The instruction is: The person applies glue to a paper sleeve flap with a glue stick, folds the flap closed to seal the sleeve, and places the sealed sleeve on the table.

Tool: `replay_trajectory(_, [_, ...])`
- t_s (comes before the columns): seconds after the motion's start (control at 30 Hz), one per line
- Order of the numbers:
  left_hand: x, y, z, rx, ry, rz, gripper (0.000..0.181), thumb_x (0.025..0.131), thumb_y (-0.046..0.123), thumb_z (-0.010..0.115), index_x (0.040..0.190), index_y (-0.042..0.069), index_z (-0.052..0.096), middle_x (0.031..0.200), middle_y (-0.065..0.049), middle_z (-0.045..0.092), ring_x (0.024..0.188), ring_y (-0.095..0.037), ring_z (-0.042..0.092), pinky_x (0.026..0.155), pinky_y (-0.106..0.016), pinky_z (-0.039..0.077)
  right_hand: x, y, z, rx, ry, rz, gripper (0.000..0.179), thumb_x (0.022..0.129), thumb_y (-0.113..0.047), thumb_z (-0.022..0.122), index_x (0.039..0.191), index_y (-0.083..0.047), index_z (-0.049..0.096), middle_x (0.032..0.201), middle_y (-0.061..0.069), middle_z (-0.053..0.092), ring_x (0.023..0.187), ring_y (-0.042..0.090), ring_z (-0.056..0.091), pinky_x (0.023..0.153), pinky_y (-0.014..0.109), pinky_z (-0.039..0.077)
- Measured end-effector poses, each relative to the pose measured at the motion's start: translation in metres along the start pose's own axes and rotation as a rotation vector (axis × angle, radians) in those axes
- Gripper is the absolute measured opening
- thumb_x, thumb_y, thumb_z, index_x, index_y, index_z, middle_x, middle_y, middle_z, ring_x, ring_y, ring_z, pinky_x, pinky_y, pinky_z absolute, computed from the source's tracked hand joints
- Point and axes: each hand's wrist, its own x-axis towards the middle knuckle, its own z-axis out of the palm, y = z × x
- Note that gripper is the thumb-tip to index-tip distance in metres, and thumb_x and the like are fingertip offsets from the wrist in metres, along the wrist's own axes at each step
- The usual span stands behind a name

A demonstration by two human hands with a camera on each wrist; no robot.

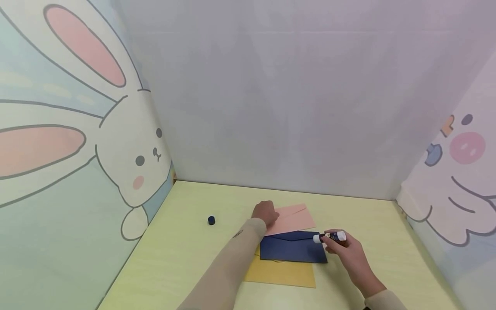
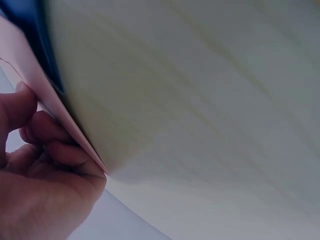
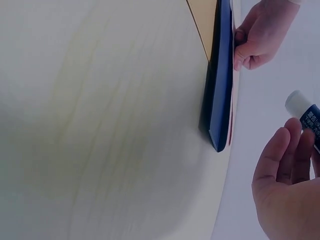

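Note:
My left hand (image 1: 265,212) holds the left end of a pink envelope (image 1: 292,218) with curled fingers. In the left wrist view, the thumb and fingers close at the edge of the pink paper (image 2: 65,112). A navy blue envelope (image 1: 292,250) lies just in front of the pink one, overlapping a yellow envelope (image 1: 283,274) nearest me. My right hand (image 1: 350,256) grips a dark blue and white glue stick (image 1: 332,236) above the navy envelope's right end. Its white tip points left; in the right wrist view the glue stick (image 3: 311,120) shows beyond my fingertips.
A small dark blue cap (image 1: 211,220) stands on the pale yellow table (image 1: 186,258), left of the envelopes. A grey-white wall (image 1: 271,107) rises behind the table. Side panels carry a cartoon rabbit (image 1: 128,142) on the left and a pink-nosed figure (image 1: 466,172) on the right.

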Motion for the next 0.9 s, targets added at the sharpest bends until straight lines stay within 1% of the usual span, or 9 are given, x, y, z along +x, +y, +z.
replay_trajectory(0.27, [0.002,-0.003,-0.003,-0.003,-0.022,-0.03,0.045,0.111,0.029,0.084,0.075,0.013,0.061,0.066,0.001,0.045,0.063,-0.017,0.046,0.067,-0.035,0.044,0.002,-0.006,0.004,0.009,-0.021,-0.08,0.046,0.109,-0.017,0.087,0.147,0.005,0.072,0.11,-0.003,0.089,0.096,0.005,0.084,0.091,0.027,0.069])
replay_trajectory(0.43, [-0.005,0.0,-0.009,-0.018,-0.021,-0.027,0.037,0.11,0.027,0.085,0.083,0.008,0.069,0.069,-0.001,0.051,0.066,-0.019,0.051,0.069,-0.036,0.047,0.002,-0.014,0.014,0.039,-0.071,-0.115,0.035,0.109,-0.009,0.084,0.137,0.008,0.07,0.113,0.006,0.092,0.096,0.007,0.086,0.091,0.03,0.07])
replay_trajectory(0.5, [0.001,-0.006,-0.004,-0.022,-0.021,-0.023,0.029,0.11,0.027,0.085,0.092,0.006,0.074,0.074,-0.003,0.061,0.07,-0.02,0.056,0.071,-0.037,0.051,0.002,-0.021,0.02,0.052,-0.117,-0.112,0.033,0.111,-0.01,0.082,0.135,0.006,0.066,0.117,0.009,0.092,0.1,0.009,0.087,0.093,0.031,0.068])
replay_trajectory(0.57, [0.017,-0.018,0.011,-0.017,-0.026,-0.026,0.025,0.11,0.03,0.084,0.108,0.006,0.079,0.09,-0.007,0.074,0.078,-0.022,0.063,0.075,-0.039,0.056,0.004,-0.028,0.028,0.061,-0.178,-0.112,0.035,0.115,-0.013,0.078,0.141,0.005,0.063,0.126,0.013,0.091,0.104,0.009,0.086,0.095,0.03,0.067])
replay_trajectory(0.6, [0.018,-0.019,0.011,-0.032,-0.037,-0.026,0.025,0.11,0.03,0.084,0.111,0.006,0.078,0.094,-0.007,0.075,0.08,-0.022,0.064,0.076,-0.04,0.057,0.004,-0.032,0.032,0.059,-0.209,-0.11,0.038,0.117,-0.016,0.075,0.146,0.005,0.062,0.131,0.014,0.09,0.107,0.01,0.085,0.097,0.029,0.065])
replay_trajectory(0.67, [0.019,-0.02,0.008,-0.07,-0.056,-0.029,0.023,0.11,0.027,0.083,0.111,0.005,0.076,0.093,-0.007,0.072,0.08,-0.023,0.062,0.074,-0.041,0.054,0.006,-0.039,0.04,0.055,-0.271,-0.109,0.045,0.122,-0.024,0.068,0.156,0.004,0.061,0.141,0.015,0.087,0.117,0.009,0.082,0.101,0.026,0.062])
replay_trajectory(0.77, [0.008,-0.011,-0.01,-0.157,-0.096,-0.024,0.026,0.112,0.02,0.078,0.093,0.007,0.066,0.078,-0.004,0.054,0.068,-0.021,0.05,0.067,-0.04,0.044,0.007,-0.05,0.051,0.056,-0.331,-0.109,0.049,0.126,-0.03,0.058,0.163,0.002,0.061,0.152,0.015,0.082,0.136,0.012,0.074,0.108,0.023,0.056])
replay_trajectory(0.83, [0.0,-0.006,-0.021,-0.2,-0.092,-0.004,0.038,0.113,0.018,0.073,0.081,0.011,0.054,0.07,0.001,0.041,0.063,-0.018,0.039,0.064,-0.037,0.038,0.007,-0.057,0.058,0.071,-0.334,-0.096,0.046,0.127,-0.029,0.054,0.161,0.002,0.064,0.155,0.015,0.08,0.146,0.015,0.067,0.111,0.024,0.054])
replay_trajectory(0.9, [-0.009,-0.004,-0.028,-0.246,-0.073,0.025,0.047,0.115,0.017,0.069,0.074,0.015,0.045,0.067,0.004,0.032,0.061,-0.015,0.031,0.063,-0.034,0.033,0.008,-0.063,0.062,0.078,-0.324,-0.088,0.044,0.127,-0.026,0.053,0.159,0.002,0.065,0.156,0.015,0.078,0.146,0.02,0.062,0.11,0.027,0.052])
